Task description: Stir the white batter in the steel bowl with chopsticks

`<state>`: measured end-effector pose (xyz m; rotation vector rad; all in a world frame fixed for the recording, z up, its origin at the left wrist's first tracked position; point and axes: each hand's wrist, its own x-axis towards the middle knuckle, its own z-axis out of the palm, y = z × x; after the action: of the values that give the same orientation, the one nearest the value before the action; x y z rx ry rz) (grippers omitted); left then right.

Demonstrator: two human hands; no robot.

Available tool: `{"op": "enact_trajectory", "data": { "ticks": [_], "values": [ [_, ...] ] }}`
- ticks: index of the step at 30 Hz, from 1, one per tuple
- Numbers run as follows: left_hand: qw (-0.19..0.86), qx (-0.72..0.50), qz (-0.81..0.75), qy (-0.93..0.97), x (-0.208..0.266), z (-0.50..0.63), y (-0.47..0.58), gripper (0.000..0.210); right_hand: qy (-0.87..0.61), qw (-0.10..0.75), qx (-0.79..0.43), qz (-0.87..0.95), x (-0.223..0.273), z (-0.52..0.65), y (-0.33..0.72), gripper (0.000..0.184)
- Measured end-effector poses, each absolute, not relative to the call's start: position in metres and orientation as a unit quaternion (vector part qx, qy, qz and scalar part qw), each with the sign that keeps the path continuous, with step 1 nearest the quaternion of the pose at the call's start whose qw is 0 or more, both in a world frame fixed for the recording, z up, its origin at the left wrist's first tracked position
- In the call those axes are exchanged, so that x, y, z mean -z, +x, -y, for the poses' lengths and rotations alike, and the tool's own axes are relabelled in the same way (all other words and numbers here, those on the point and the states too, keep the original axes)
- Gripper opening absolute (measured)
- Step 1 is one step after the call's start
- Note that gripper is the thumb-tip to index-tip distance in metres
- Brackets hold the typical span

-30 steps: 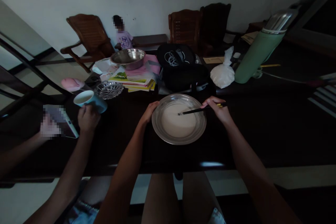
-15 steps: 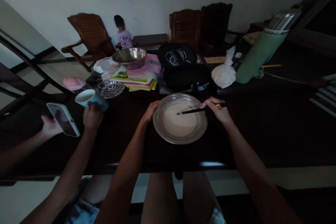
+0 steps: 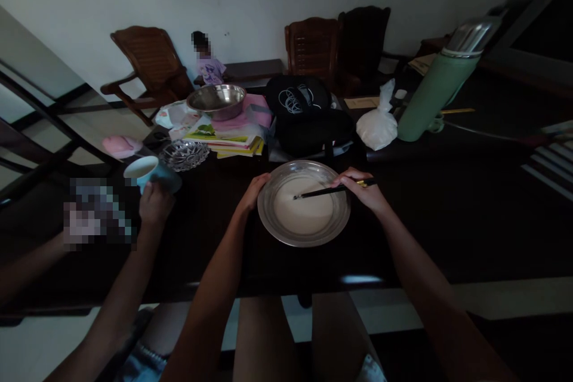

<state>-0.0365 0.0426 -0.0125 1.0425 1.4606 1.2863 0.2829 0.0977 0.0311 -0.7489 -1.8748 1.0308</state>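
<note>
A shallow metal bowl point(image 3: 265, 209) stands on the dark table before me, with a smooth, milky white mixture point(image 3: 302, 215) in it. My left hand point(image 3: 255, 192) grips the bowl's left rim, thumb side up. In my right hand point(image 3: 362, 188), over the bowl's right rim, are black chopsticks point(image 3: 320, 192) with gold-coloured ends, held at a low slant. Their tips dip into the white mixture near its middle. Beyond the bowl, to the right, sits a knotted clear bag of white powder point(image 3: 377, 128).
At left, another person's hand point(image 3: 155, 206) holds a light blue mug point(image 3: 159, 174); their other hand is pixelated. Behind are a glass dish point(image 3: 184, 155), books point(image 3: 239, 146), a second metal bowl point(image 3: 217, 108) and a black bag point(image 3: 313, 128). A green thermos point(image 3: 436, 95) stands right. Someone is near the far chairs.
The chopstick tips have shifted slightly left in the white mixture, and my right hand has moved left with them. The whole view has shifted a little. My left hand stays on the rim.
</note>
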Motion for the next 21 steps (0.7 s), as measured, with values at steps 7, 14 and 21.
{"op": "enact_trajectory", "data": {
  "ticks": [7,14,21],
  "values": [
    [0.438,-0.517,-0.594,0.433,0.009,-0.041,-0.036,0.030,-0.338,0.472,-0.478,0.659,-0.031,-0.102,0.296,0.046],
    [0.459,-0.518,-0.581,0.428,0.007,-0.042,-0.034,0.031,-0.271,0.387,-0.449,0.758,-0.029,-0.096,0.282,0.036],
    [0.455,-0.521,-0.582,0.427,0.007,-0.042,-0.034,0.030,-0.342,0.475,-0.448,0.676,-0.029,-0.103,0.294,0.041]
  ]
}}
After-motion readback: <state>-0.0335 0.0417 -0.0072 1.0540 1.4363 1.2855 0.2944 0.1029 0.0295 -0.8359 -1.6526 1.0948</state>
